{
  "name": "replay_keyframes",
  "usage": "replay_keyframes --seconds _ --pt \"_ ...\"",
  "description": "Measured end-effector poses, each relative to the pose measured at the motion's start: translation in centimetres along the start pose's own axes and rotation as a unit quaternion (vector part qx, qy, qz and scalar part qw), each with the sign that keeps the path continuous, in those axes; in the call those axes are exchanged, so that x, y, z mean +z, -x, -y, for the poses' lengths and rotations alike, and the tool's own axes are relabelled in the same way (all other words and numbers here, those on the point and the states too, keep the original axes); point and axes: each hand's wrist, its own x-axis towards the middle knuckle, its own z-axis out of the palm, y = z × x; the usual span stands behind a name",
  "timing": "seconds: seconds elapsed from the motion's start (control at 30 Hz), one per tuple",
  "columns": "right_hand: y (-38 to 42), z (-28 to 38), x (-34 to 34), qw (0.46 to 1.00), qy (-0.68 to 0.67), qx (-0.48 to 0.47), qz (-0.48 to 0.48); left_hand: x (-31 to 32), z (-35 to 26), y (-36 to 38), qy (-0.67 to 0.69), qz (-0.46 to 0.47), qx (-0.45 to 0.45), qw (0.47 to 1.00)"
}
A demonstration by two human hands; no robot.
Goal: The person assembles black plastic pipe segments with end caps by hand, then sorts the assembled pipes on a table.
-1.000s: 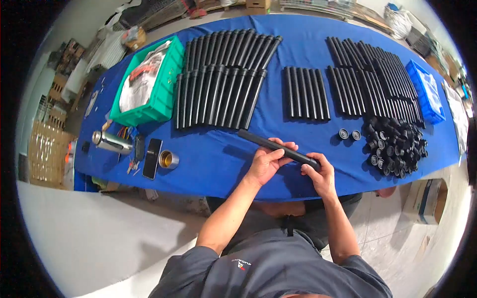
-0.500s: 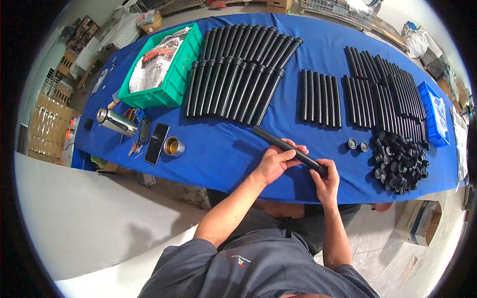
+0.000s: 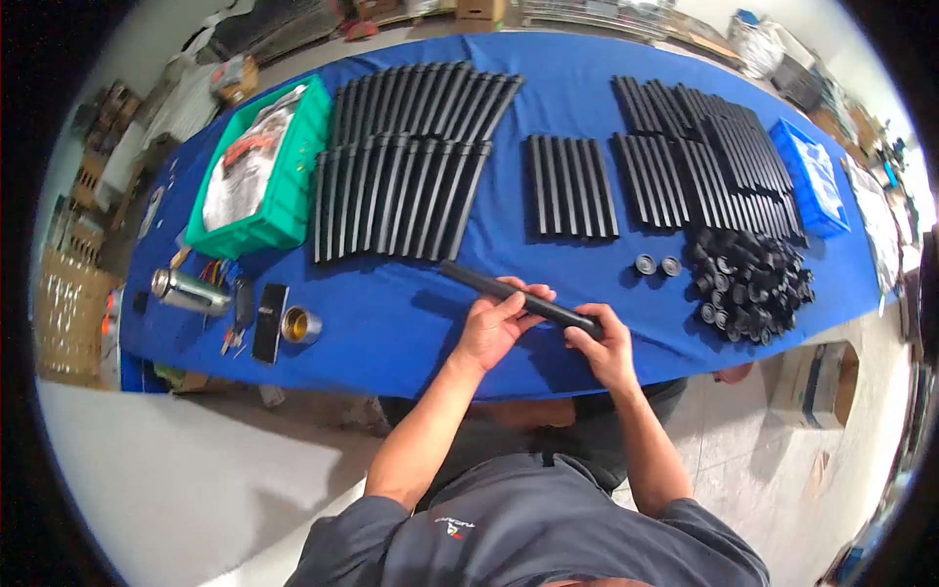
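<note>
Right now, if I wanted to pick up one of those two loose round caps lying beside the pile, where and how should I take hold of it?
Take the left cap by its outer rim, coming straight down from above. It lies flat with its open face up, apart from its neighbour and the pile, so a finger and thumb likely fit on opposite sides.

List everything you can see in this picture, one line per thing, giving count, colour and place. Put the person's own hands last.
Table: one, blue cover, across the view.
Held tube: one, black, over the near edge, in both hands.
Tube rows: many, black, left-centre, two tiers.
Short tube row: about seven, black, centre.
Tube stacks: many, black, right.
Caps: a pile, black, near right; two lie apart at its left.
Green crate: one, far left, holds bags.
Blue tray: one, far right.
Phone: one, black, near left.
Left hand: grips the tube's middle.
Right hand: grips the tube's near end.
</note>
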Motion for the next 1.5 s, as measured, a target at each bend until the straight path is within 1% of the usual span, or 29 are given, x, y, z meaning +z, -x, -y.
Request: replay_keyframes --seconds 0.1,0.13,0.2,0.23,0.33,0.37,0.4,0.47,0.53,0.57,0.63,0.67,0.73,0.8,0.9,1.0,1.03,1.13,1.23,1.33,1.43,1.5 --pt "0.0 -0.1 0.0 0.998 0.050 -0.038 0.001 0.0 -0.1 -0.1 -0.005 0.001 -0.006 1.000" --pt "0.1 0.0 0.0 1.000 0.021 -0.019 0.003 -0.1 -0.1 -0.1 -0.004 -0.001 -0.007 1.000" --pt "0.4 0.4 0.1 0.998 0.055 -0.015 -0.004 -0.2 -0.2 0.0 -0.004 -0.005 -0.008 1.000" --pt "0.2 -0.5 0.1 0.995 0.080 -0.051 -0.014 -0.1 -0.3 0.0 -0.006 -0.005 -0.010 1.000" --pt "0.0 -0.5 -0.2 0.996 0.084 -0.021 -0.005 0.4 -0.3 0.0 -0.017 -0.007 -0.008 1.000" --pt "0.1 -0.1 -0.2 0.996 0.080 -0.032 -0.006 0.6 -0.3 0.1 -0.022 -0.013 -0.006 1.000" --pt "0.2 0.2 -0.2 0.989 0.126 -0.071 -0.013 0.9 -0.3 0.0 -0.026 -0.015 -0.008 1.000" --pt "0.4 0.6 0.0 0.976 0.164 -0.140 -0.029 1.4 -0.4 0.0 -0.039 -0.025 -0.015 0.999" --pt "0.6 1.0 0.1 0.966 0.184 -0.179 -0.020 0.6 -0.3 -0.1 -0.017 -0.029 -0.014 0.999" --pt "0.8 1.6 -0.1 0.976 0.158 -0.152 -0.008 0.4 -0.1 -0.2 -0.018 -0.014 -0.016 1.000" --pt "0.4 1.8 -0.7 0.999 0.041 0.000 0.029 0.6 -0.3 -0.1 -0.022 0.003 -0.011 1.000" --pt "0.4 1.8 -0.7 0.996 -0.021 0.077 0.049 0.7 -0.4 0.0 -0.023 -0.006 -0.012 1.000" --pt "0.7 1.5 -0.4 0.997 0.073 -0.024 0.020 1.2 -0.5 0.1 -0.028 -0.022 -0.016 0.999" --pt "0.8 1.3 -0.2 0.978 0.167 -0.125 -0.008 1.2 -0.5 0.0 -0.026 -0.023 -0.018 0.999" --pt "0.8 1.5 -0.2 0.979 0.153 -0.130 -0.017 0.5 -0.5 -0.1 -0.002 -0.014 -0.012 1.000" --pt "0.3 1.7 -0.7 0.990 0.124 -0.057 0.040 0.5 -0.4 0.0 0.013 -0.020 -0.008 1.000" --pt "0.4 1.5 -0.6 0.988 0.141 -0.058 0.034 0.7 -0.5 0.0 0.014 -0.025 -0.007 1.000" --pt "0.7 1.3 -0.6 0.996 0.084 -0.012 0.033 0.4 -0.4 -0.1 0.001 -0.004 -0.008 1.000" --pt "0.7 1.2 -0.3 0.997 0.070 -0.014 0.018 0.3 -0.3 -0.1 -0.010 -0.009 -0.010 1.000" --pt "0.6 1.9 -0.5 0.993 0.114 -0.018 0.025 0.8 -0.4 -0.1 -0.014 -0.025 -0.007 1.000" --pt "0.6 1.1 0.1 0.976 0.164 -0.139 -0.029 1.6 -0.5 -0.1 -0.032 -0.036 -0.026 0.999" --pt "0.7 1.4 0.3 0.966 0.181 -0.184 -0.028 1.1 -0.4 -0.1 -0.029 -0.024 -0.016 0.999"
